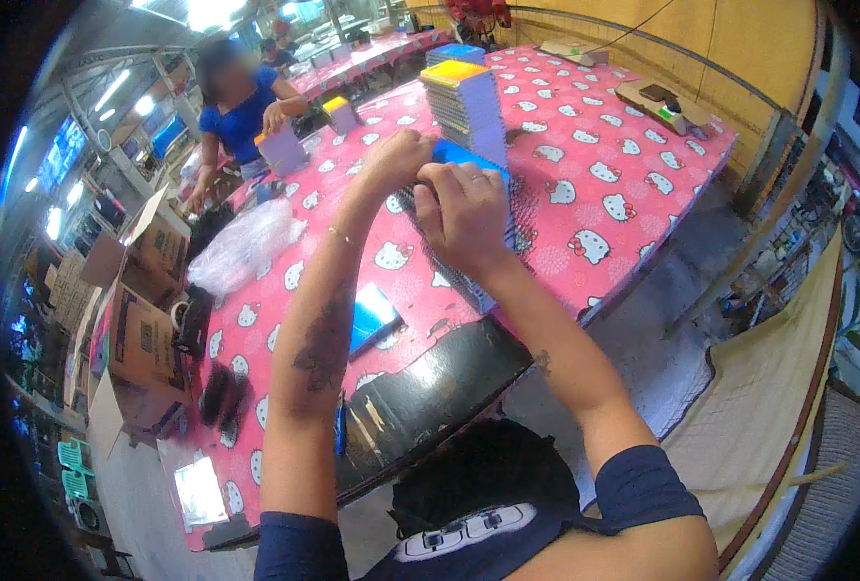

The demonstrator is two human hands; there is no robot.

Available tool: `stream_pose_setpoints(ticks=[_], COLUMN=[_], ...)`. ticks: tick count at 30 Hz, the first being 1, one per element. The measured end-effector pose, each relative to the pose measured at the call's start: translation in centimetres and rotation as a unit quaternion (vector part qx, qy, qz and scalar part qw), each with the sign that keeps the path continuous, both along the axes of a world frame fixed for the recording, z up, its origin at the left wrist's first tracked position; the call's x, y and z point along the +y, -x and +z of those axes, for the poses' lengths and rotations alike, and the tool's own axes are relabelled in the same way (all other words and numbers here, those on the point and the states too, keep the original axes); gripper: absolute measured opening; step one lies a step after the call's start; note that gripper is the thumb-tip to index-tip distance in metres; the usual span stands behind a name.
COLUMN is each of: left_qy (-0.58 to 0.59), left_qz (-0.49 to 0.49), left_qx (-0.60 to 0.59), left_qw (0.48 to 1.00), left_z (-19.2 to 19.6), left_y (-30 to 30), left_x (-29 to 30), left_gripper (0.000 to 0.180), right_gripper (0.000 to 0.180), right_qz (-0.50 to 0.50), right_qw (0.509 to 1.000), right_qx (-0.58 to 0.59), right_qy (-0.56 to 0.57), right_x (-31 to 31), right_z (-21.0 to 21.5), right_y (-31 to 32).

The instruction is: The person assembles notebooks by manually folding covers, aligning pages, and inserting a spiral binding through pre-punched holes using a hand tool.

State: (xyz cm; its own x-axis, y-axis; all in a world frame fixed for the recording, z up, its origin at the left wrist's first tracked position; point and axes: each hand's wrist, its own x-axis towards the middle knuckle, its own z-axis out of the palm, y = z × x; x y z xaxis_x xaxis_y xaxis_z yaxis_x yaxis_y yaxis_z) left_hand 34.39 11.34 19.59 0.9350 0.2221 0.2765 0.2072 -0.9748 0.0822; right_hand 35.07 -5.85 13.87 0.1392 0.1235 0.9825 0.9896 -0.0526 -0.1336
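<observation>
Just in front of me stands a stack of spiral notebooks, with dark wire coils along its left side. A blue-covered notebook lies on top. My left hand is closed at its far left edge, fingers curled inward. Beside it, my right hand bends over the near part of the same notebook, fingers closed and fingertips partly hidden. Behind this pile rises a taller notebook stack with a yellow-orange top. Under my left forearm a blue-and-white notebook lies flat on the table.
The table wears a pink cat-patterned cover, with a black worn patch at its near edge. Clear plastic wrap and cardboard boxes are at left. Across the table, a person in blue handles a small notebook stack.
</observation>
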Motion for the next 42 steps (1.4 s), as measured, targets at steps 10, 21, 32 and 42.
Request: stream_pose_setpoints(ticks=[10, 21, 32, 42], left_qy=[0.021, -0.052, 0.219, 0.104], left_qz=[0.008, 0.033, 0.174, 0.342], left_qx=[-0.254, -0.129, -0.310, -0.269], left_qw=[0.967, 0.990, 0.909, 0.895], left_z=[-10.0, -20.7, -20.7, -20.8], left_y=[16.1, 26.1, 26.9, 39.0], left_x=[-3.0, -4.3, -15.2, -0.3], left_gripper=[0.023, 0.042, 0.050, 0.055], right_gripper=[0.040, 0.044, 0.046, 0.020], right_qz=[0.116, 0.201, 0.366, 0.410], right_qw=[0.988, 0.891, 0.737, 0.662], right_qx=[0.058, 0.305, 0.513, 0.548], right_qy=[0.078, 0.269, 0.243, 0.306], right_x=[-10.1, -10.9, -7.4, -8.7], right_z=[-7.1, -18.1, -19.0, -17.4], right_y=[4.2, 10.7, 11.0, 9.4])
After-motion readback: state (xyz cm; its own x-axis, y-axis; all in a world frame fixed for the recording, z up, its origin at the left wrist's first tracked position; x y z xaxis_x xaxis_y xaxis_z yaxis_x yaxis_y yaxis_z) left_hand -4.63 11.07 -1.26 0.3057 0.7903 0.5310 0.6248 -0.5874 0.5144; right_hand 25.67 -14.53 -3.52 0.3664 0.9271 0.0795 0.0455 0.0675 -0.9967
